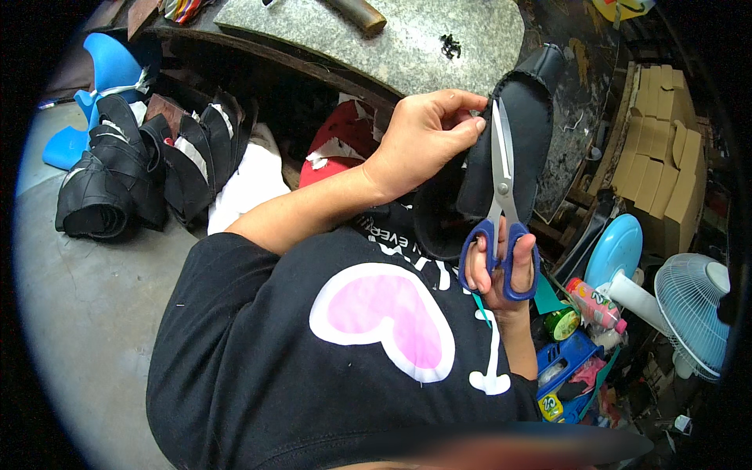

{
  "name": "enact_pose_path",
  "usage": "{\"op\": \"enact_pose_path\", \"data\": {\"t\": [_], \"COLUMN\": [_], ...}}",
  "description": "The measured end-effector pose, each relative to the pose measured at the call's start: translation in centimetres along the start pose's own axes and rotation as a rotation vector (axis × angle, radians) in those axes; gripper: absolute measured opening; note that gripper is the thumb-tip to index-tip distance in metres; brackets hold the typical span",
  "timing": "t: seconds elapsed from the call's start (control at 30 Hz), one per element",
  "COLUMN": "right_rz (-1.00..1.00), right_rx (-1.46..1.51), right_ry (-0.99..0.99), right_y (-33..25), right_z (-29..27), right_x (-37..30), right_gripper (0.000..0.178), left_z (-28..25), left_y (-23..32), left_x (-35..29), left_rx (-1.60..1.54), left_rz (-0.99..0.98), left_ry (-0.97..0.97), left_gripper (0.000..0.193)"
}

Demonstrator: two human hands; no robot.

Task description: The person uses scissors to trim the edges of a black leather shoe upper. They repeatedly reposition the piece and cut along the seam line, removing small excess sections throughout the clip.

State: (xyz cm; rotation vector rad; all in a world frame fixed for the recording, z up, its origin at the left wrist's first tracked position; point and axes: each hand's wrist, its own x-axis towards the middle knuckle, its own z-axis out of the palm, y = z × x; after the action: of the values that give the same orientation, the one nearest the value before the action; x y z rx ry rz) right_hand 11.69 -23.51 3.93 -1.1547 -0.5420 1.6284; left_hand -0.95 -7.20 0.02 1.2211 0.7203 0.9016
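My left hand (pixel 427 137) pinches the edge of a black leather shoe upper (pixel 526 129), holding it up in front of me. My right hand (pixel 497 270) grips blue-handled scissors (pixel 501 200) with fingers through the loops. The steel blades point upward and lie along the rough inner edge of the black piece, just beside my left fingertips. The lower part of the black piece hangs down behind the scissors toward my chest.
A grey stone-topped workbench (pixel 423 39) stands ahead. A pile of black shoe uppers (pixel 141 176) lies on the floor at left by a blue plastic stool (pixel 106 86). At right are stacked cardboard boxes (pixel 666 157), a white fan (pixel 693 309) and a blue basket of bottles (pixel 572 360).
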Motion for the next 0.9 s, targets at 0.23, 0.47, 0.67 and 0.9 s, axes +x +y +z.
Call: {"op": "enact_pose_path", "data": {"t": [0.23, 0.47, 0.67, 0.9], "right_rz": [0.015, 0.023, 0.024, 0.050], "right_rx": [-0.066, -0.034, -0.036, 0.073], "right_ry": [0.072, 0.055, 0.049, -0.044], "right_y": [-0.2, -0.2, -0.1, -0.2], "right_z": [0.3, 0.3, -0.2, -0.7], "right_x": [-0.1, 0.1, 0.1, 0.3], "right_gripper": [0.070, 0.072, 0.067, 0.071], "left_z": [0.2, -0.2, -0.2, -0.3], "left_y": [-0.4, -0.1, -0.4, -0.3], "left_x": [0.2, -0.1, -0.1, 0.3], "left_rx": [-0.059, 0.027, -0.019, -0.115], "left_rz": [0.018, 0.036, -0.021, -0.048], "left_ry": [0.028, 0.034, 0.013, -0.016], "left_gripper": [0.026, 0.026, 0.027, 0.030]}}
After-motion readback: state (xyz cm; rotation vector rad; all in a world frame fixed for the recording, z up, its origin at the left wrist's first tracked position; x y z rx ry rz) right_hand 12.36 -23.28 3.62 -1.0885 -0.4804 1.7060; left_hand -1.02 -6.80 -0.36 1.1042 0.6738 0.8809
